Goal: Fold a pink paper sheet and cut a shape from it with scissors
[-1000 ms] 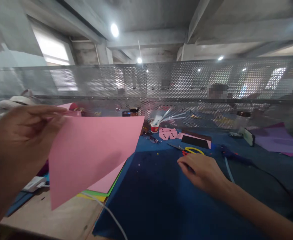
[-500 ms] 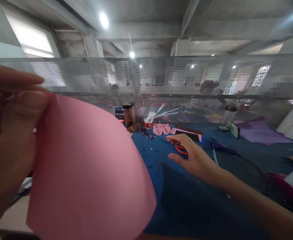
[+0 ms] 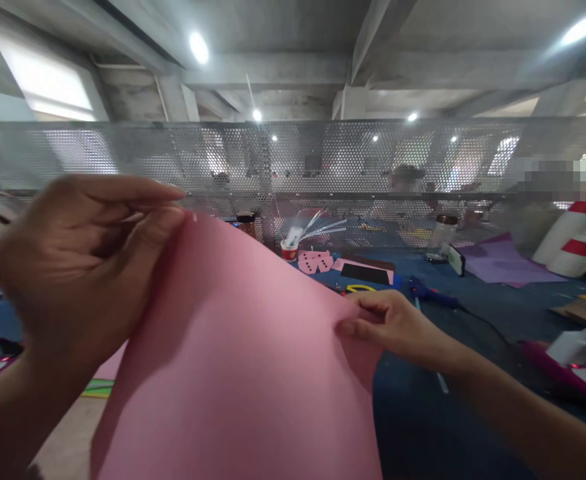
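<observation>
A large sheet of pink paper [image 3: 253, 373] hangs in front of me, bowed and reaching past the lower edge of the view. My left hand [image 3: 97, 260] pinches its upper left corner between thumb and fingers. At the upper right edge, my right hand [image 3: 393, 327] grips the sheet with thumb and fingertips. Just behind the right hand, yellow handles [image 3: 360, 289], partly covered, show on the blue tabletop. Past the sheet lie a pink cut-out with dark dots [image 3: 315, 262] and a black strip on pink paper [image 3: 367, 273].
A red and white cup [image 3: 289, 251] of clear sticks stands by the perforated screen [image 3: 303, 160]. On the right are a blue glue gun [image 3: 430, 293], purple paper [image 3: 507, 260], a jar [image 3: 443, 237], white-and-red rolls [image 3: 575, 257] and a magenta power strip [image 3: 563, 377].
My left hand has moved right with the pink paper. The right hand, empty before, has closed on the sheet's right edge. The view has turned slightly right.
</observation>
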Demonstrator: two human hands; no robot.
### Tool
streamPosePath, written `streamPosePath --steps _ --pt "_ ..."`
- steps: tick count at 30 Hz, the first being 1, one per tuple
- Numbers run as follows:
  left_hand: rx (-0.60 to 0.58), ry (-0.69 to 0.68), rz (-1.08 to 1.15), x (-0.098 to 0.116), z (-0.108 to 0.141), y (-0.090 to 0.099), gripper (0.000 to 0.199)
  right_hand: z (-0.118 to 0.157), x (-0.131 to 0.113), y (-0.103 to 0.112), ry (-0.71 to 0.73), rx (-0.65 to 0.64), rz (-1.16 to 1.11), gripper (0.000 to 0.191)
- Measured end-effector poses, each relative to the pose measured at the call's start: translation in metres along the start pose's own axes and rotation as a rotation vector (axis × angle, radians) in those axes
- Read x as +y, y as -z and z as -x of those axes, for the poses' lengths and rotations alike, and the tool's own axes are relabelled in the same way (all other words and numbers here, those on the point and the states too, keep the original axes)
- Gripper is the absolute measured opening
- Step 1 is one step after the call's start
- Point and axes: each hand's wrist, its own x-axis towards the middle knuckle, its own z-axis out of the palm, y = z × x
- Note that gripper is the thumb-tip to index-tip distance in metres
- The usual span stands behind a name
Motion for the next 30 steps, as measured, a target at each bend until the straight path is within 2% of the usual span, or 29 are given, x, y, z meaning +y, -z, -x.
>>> streamPosePath --steps 1,3,5,9,13,15,17,19,21,25,28,30 --pt "0.015 0.045 -0.107 0.002 -0.002 -0.001 0.022 -0.001 0.001 0.003 -0.012 0.049 0.022 0.029" --pt "-0.012 0.05 -0.143 -0.007 -0.001 0.001 0.021 -0.003 0.002 0.012 -0.009 0.149 0.069 0.028" --pt "-0.069 0.043 -0.062 -0.023 0.001 0.002 0.02 -0.004 0.003 0.024 0.03 0.259 0.144 0.025" --pt "-0.259 0.183 0.248 -0.043 0.004 -0.005 0.023 -0.002 0.003 0.049 0.155 0.606 0.408 0.022" --pt "-0.33 0.25 0.235 -0.049 0.012 -0.009 0.022 0.006 0.001 0.062 0.221 0.914 0.706 0.02" --pt "-0.41 0.275 0.218 -0.053 0.022 -0.008 0.018 0.01 0.0 0.067 0.224 1.04 0.836 0.02" --pt "-0.563 0.272 0.162 -0.057 0.035 -0.007 0.014 0.015 0.0 0.073 0.227 1.135 0.934 0.021" --pt "-0.735 0.237 0.105 -0.06 0.048 -0.009 0.014 0.019 0.003 0.079 0.234 1.193 1.015 0.021" --pt "-0.802 0.237 0.07 -0.063 0.059 -0.013 0.015 0.023 0.007 0.084 0.233 1.203 1.093 0.021" --pt "-0.898 0.232 -0.034 -0.077 0.069 -0.023 0.02 0.028 0.017 0.091 0.27 1.165 1.186 0.014" --pt "-0.947 0.174 -0.152 -0.098 0.069 -0.036 0.022 0.03 0.023 0.091 0.323 1.135 1.197 0.01" --pt "-0.979 0.11 -0.257 -0.116 0.067 -0.05 0.022 0.03 0.026 0.088 0.297 1.076 1.183 0.01"
